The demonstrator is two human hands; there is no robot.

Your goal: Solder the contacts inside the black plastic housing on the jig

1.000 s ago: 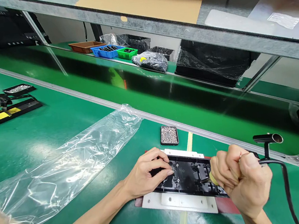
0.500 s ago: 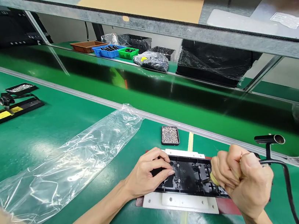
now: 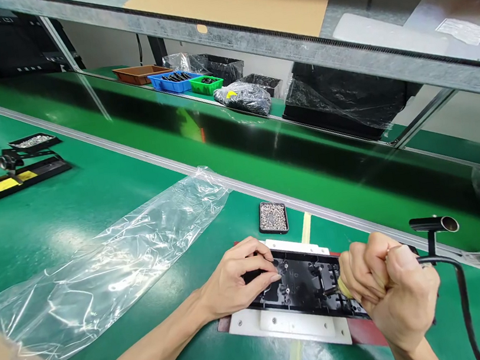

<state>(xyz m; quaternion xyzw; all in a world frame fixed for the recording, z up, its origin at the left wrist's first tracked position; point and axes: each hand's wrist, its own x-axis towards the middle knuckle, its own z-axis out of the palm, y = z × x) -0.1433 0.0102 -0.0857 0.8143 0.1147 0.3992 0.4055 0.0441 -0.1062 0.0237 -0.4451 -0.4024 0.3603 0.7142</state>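
A long black plastic panel (image 3: pixel 301 281) with screw posts and ribs lies in a white fixture (image 3: pixel 303 326). My right hand (image 3: pixel 391 287) is wrapped round an electric screwdriver with a yellowish nose (image 3: pixel 343 288). Its tip points left, down onto the panel's right part; whether it sits on a screw is too small to tell. Over the panel's left end is my left hand (image 3: pixel 240 278), thumb and forefinger tips close together. Anything between them is hidden. Behind the fixture stands a small black tray (image 3: pixel 273 217) of tiny metal screws.
A clear plastic bag (image 3: pixel 117 263) lies flat to the left. The screwdriver's black cable (image 3: pixel 463 297) hangs at right, near a tubular metal holder (image 3: pixel 434 225). Farther back are a blue bin (image 3: pixel 170 83), a green bin (image 3: pixel 206 85) and an overhead metal shelf (image 3: pixel 247 42).
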